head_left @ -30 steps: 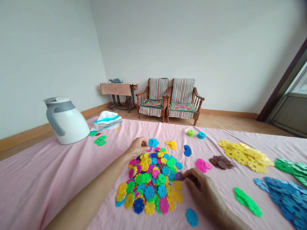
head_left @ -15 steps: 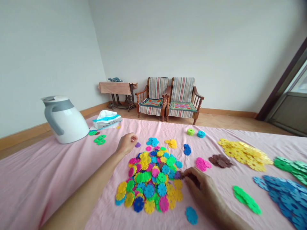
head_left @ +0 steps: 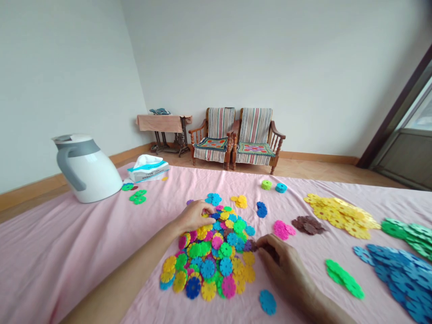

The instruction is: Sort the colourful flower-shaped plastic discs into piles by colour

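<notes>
Pink cloth (head_left: pixel 74 245) rings discs (head_left: pixel 216 252) right hand (head_left: pixel 285 265) apparently touches.

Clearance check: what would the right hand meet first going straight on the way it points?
Likely the brown disc right at the tips of the right hand, then the purple disc at the mixed pile's edge. One view, so depth is unclear.

Leftward, my left hand (head_left: pixel 193 217) has bare pink cloth (head_left: pixel 165 200) until the insulated jug (head_left: pixel 90 173). Between my 2 hands, the mixed snowflake-disc heap (head_left: pixel 207 268) blocks passage. A lane separates my right hand (head_left: pixel 284 261) from the bright-green discs (head_left: pixel 344 279); magenta discs (head_left: pixel 282 230) obstruct ahead.
</notes>
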Action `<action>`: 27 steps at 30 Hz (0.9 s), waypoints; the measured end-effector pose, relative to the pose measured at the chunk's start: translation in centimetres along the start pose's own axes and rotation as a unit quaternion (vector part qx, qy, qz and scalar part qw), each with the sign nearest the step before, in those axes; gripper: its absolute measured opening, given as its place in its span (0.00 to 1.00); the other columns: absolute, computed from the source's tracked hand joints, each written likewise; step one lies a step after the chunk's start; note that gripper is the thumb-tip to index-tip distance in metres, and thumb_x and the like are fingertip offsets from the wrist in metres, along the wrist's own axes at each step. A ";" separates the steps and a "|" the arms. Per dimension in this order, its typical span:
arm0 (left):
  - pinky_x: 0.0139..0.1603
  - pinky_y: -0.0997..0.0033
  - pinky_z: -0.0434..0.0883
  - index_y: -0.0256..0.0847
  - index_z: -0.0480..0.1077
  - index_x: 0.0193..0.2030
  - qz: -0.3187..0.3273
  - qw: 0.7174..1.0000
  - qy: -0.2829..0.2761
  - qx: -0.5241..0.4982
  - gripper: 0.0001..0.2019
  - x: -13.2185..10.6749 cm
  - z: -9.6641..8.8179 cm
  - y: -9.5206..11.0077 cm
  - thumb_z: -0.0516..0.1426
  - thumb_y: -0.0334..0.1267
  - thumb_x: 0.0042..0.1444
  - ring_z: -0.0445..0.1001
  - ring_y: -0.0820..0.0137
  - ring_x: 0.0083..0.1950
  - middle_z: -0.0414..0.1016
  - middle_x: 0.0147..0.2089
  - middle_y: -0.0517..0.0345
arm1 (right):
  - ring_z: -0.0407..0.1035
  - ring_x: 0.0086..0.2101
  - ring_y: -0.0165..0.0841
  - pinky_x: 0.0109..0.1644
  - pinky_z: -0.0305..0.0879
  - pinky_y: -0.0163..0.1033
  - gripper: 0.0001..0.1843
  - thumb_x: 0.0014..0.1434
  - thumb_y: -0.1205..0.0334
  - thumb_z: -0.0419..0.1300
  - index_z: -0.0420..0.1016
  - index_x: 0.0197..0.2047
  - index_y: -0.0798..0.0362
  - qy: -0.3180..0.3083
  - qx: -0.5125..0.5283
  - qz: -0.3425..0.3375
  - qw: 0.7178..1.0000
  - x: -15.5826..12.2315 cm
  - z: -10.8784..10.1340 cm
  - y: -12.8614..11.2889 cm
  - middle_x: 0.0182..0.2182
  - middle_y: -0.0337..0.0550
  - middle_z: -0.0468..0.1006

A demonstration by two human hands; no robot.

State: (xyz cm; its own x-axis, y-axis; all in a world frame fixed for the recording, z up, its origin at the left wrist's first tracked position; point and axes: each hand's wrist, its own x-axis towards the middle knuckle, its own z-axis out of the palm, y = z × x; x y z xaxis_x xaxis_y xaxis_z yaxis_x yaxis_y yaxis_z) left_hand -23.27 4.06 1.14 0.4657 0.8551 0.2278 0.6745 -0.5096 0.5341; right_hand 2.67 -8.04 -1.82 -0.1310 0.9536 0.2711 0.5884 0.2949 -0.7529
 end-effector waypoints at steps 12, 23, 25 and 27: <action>0.35 0.77 0.65 0.41 0.77 0.30 -0.002 1.000 0.003 -0.008 0.07 0.1 -0.5 0.5 0.57 0.35 0.48 0.72 0.72 0.33 0.77 0.33 0.59 | 0.66 0.28 0.30 0.31 0.59 0.34 0.10 0.56 0.67 0.49 0.71 0.36 0.52 0.003 0.006 0.000 1.000 0.0 -0.1 0.0 0.28 0.38 0.72; 0.32 0.76 0.66 0.40 0.74 0.30 -0.165 0.970 0.168 0.055 0.08 0.6 -1.9 -5.2 0.54 0.39 0.50 0.75 0.69 0.32 0.78 0.29 0.60 | 0.67 0.29 0.30 0.32 0.59 0.34 0.10 0.55 0.67 0.49 0.71 0.35 0.51 0.007 0.007 -0.007 1.000 0.0 0.0 0.1 0.29 0.39 0.73; 0.31 0.76 0.66 0.40 0.74 0.29 -0.179 0.966 0.177 0.066 0.07 0.4 -2.2 -5.8 0.55 0.38 0.49 0.75 0.69 0.32 0.78 0.29 0.59 | 0.66 0.29 0.30 0.32 0.59 0.33 0.10 0.55 0.67 0.49 0.71 0.35 0.51 0.008 0.007 -0.007 1.000 0.0 0.0 0.1 0.29 0.39 0.73; 0.32 0.75 0.66 0.40 0.75 0.31 -0.189 0.959 0.194 0.082 0.07 0.2 -2.4 -5.9 0.55 0.36 0.48 0.75 0.68 0.32 0.78 0.30 0.58 | 0.66 0.29 0.30 0.32 0.59 0.33 0.10 0.55 0.67 0.49 0.71 0.35 0.51 0.008 0.006 -0.007 1.000 0.0 0.0 0.1 0.29 0.38 0.73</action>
State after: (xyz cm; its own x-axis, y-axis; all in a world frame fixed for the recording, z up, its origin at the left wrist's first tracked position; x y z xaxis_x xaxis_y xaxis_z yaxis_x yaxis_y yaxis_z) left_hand -28.50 7.46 0.03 -0.0566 0.9368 0.3453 0.8486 -0.1371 0.5110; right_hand 2.77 -7.97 -1.90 -0.1258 0.9485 0.2906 0.5771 0.3083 -0.7562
